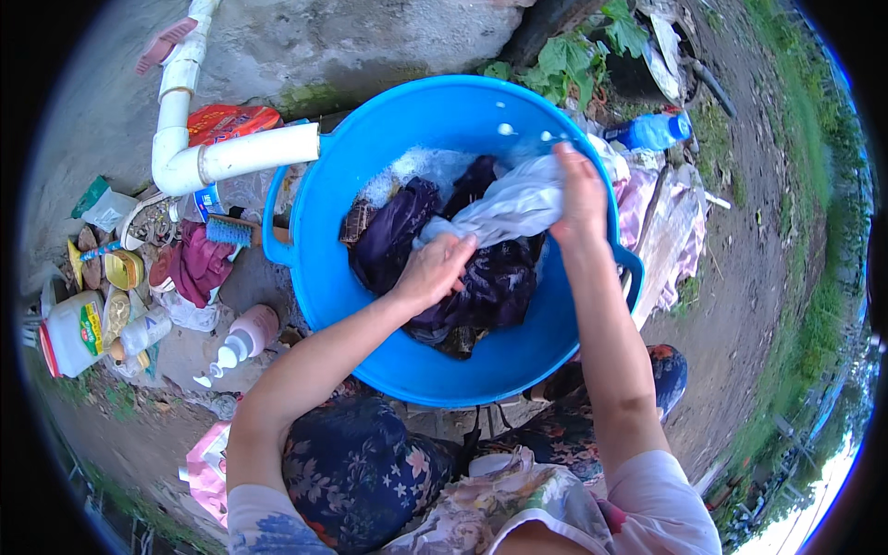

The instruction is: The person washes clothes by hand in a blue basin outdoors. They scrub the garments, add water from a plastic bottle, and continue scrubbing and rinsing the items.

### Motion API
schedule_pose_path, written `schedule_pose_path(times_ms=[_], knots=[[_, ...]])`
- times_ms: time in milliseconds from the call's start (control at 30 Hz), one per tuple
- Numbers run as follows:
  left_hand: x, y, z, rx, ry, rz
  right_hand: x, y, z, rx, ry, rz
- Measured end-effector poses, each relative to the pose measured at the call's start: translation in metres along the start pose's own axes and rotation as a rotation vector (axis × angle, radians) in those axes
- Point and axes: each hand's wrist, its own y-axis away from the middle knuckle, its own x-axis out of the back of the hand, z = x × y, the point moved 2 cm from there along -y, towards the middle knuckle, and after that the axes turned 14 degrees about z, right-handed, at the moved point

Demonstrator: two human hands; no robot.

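Pale cloth [513, 199] bunched lengthwise, inside blue tub [319, 254], above dark wet clothes [486, 287] | left hand [437, 271] curled round its lower end | right hand [580, 196] clasping upper end | suds [418, 166] behind | white pipe [259, 154] ends near rim.

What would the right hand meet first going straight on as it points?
Likely the far inner wall of the blue tub; depth is unclear, so the right hand might pass over it.

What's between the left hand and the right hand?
The pale, bunched cloth spans from the left hand to the right hand, over dark clothes in the blue tub; shown in the head view.
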Motion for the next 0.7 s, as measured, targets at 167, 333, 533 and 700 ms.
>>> schedule_pose_path(times_ms=[167, 333, 533, 700], knots=[[-0.01, 0.001, 0.065, 0.094, 0.812, -0.21, 0.015, 0.088, -0.03, 0.067, -0.098, -0.004], [-0.008, -0.022, 0.01, -0.624, -0.379, 0.036, 0.037, 0.038, 0.01, 0.062, 0.329, 0.1], [-0.004, -0.001, -0.021, -0.629, -0.871, 0.181, 0.027, -0.011, 0.094, 0.751, 1.154, -0.158], [-0.004, -0.013, -0.047, -0.631, -0.994, 0.215, 0.042, 0.092, 0.087, 0.82, 0.702, -0.346]])
